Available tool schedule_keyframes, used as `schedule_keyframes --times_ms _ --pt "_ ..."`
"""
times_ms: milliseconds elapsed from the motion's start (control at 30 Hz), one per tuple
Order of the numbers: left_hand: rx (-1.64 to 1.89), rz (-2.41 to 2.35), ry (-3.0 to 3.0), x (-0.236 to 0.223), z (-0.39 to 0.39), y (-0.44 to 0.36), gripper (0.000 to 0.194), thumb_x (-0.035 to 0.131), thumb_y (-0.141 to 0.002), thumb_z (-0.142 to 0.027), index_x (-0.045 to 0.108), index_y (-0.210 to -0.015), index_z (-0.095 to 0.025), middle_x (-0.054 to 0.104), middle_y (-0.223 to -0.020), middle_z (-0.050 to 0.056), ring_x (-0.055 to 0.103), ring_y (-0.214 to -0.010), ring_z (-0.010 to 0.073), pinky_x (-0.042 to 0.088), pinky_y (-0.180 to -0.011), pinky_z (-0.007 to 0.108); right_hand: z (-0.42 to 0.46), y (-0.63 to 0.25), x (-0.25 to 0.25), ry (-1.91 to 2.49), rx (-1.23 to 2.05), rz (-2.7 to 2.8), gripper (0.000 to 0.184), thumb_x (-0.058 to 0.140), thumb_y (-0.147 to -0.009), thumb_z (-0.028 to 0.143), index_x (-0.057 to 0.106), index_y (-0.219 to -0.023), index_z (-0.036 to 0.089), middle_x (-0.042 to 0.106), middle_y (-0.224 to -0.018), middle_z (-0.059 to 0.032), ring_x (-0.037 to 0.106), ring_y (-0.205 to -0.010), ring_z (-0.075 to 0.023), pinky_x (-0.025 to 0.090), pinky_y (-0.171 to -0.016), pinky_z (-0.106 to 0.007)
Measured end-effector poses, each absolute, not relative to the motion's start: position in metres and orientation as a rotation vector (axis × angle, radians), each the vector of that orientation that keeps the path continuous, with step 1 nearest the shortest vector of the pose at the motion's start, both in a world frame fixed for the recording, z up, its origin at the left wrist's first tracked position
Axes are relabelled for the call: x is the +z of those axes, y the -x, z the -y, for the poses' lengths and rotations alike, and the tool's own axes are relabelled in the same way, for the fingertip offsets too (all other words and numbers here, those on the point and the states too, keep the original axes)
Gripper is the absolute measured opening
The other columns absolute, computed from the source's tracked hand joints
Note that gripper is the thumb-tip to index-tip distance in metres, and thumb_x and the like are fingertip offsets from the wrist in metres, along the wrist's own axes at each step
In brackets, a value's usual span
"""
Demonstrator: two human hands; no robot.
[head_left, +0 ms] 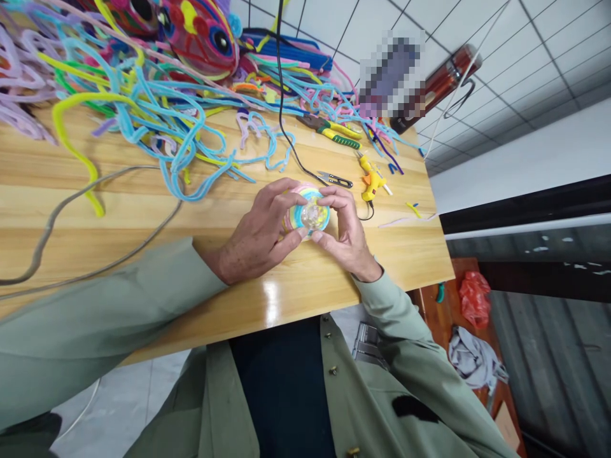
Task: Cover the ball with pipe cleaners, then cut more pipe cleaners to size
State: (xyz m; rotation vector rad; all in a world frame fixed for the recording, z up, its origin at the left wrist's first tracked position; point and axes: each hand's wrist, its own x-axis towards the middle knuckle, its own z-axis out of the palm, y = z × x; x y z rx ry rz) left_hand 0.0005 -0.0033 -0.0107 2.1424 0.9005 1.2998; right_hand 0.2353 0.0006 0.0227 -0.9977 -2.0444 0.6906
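Observation:
Between both hands, over the wooden table, is a small round piece [312,216] ringed in pink, yellow and blue fuzzy stems, with a clear shiny centre. My left hand [267,222] grips its left side with curled fingers and thumb. On the right side, my right hand [344,230] pinches the rim between thumb and fingers. Just beyond the hands lie small thread snips [337,180] and a yellow hot glue gun [372,181]. The underside of the round piece is hidden.
Tangled blue pipe cleaners [176,140] and other colours cover the back left, beside a colourful fish-like craft [200,38]. Pliers [331,130] lie farther back. A grey cable [52,219] crosses the left side; a red-brown thermos [439,86] stands at the back right.

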Motion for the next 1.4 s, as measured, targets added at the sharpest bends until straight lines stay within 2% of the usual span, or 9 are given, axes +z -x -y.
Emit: schedule_keyframes --times_ms 300,500,700,800,933,1167,1400 --pt "1.291 -0.918 -2.194 -0.008 0.004 0.0 0.036 0.05 -0.113 -0.037 0.042 -0.147 -0.033 0.05 -0.155 0.012 0.051 -0.152 0.0308 0.05 -0.126 0.067 0.0 -0.233 0.023 1.027 0.661 2.052 0.051 0.077 -0.094 0.057 0.057 -0.136 0.036 0.058 -0.148 -0.0093 0.053 -0.146 -0.0349 0.042 -0.126 -0.064" --pt "1.299 -0.88 -2.134 -0.009 0.004 0.0 0.041 0.059 -0.107 -0.029 0.044 -0.145 -0.036 0.052 -0.156 0.013 0.05 -0.154 0.0326 0.047 -0.129 0.065 0.0 -0.234 0.023 1.038 0.659 2.037 0.049 0.076 -0.095 0.056 0.057 -0.135 0.034 0.059 -0.145 -0.0094 0.055 -0.142 -0.0339 0.047 -0.122 -0.062" --pt "1.263 -0.902 -2.193 -0.008 0.004 0.0 0.044 0.058 -0.106 -0.025 0.045 -0.147 -0.036 0.051 -0.156 0.011 0.05 -0.153 0.0286 0.047 -0.129 0.06 0.005 -0.227 0.026 1.103 0.679 1.974 0.045 0.077 -0.091 0.042 0.057 -0.13 0.033 0.059 -0.143 -0.0093 0.056 -0.138 -0.0328 0.051 -0.117 -0.058" --pt "1.285 -0.869 -2.189 -0.008 0.003 0.0 0.044 0.06 -0.105 -0.027 0.047 -0.145 -0.037 0.053 -0.155 0.01 0.051 -0.152 0.0301 0.047 -0.127 0.06 0.012 -0.221 0.031 1.153 0.674 1.946 0.043 0.076 -0.092 0.038 0.056 -0.13 0.033 0.058 -0.143 -0.0096 0.057 -0.138 -0.0323 0.052 -0.116 -0.057" --pt "1.336 -0.85 -2.121 -0.01 0.002 -0.001 0.046 0.064 -0.102 -0.028 0.05 -0.144 -0.04 0.056 -0.153 0.008 0.055 -0.149 0.032 0.048 -0.126 0.06 0.017 -0.218 0.034 1.179 0.655 1.945 0.047 0.074 -0.096 0.041 0.053 -0.137 0.033 0.057 -0.146 -0.0101 0.055 -0.141 -0.0321 0.052 -0.116 -0.056" --pt "1.277 -0.879 -2.192 -0.009 0.003 0.0 0.044 0.062 -0.103 -0.027 0.049 -0.144 -0.037 0.054 -0.156 0.01 0.052 -0.151 0.0317 0.048 -0.125 0.063 0.021 -0.221 0.026 1.228 0.71 1.937 0.069 0.073 -0.099 0.054 0.04 -0.156 0.034 0.048 -0.164 -0.0129 0.045 -0.157 -0.0344 0.047 -0.126 -0.061" --pt "1.256 -0.862 -2.206 -0.008 0.003 0.002 0.044 0.065 -0.102 -0.03 0.051 -0.143 -0.038 0.055 -0.156 0.009 0.053 -0.151 0.0326 0.049 -0.125 0.062 0.025 -0.222 0.028 1.216 0.793 1.913 0.072 0.072 -0.101 0.056 0.039 -0.161 0.033 0.046 -0.169 -0.0128 0.043 -0.162 -0.0338 0.039 -0.134 -0.06"
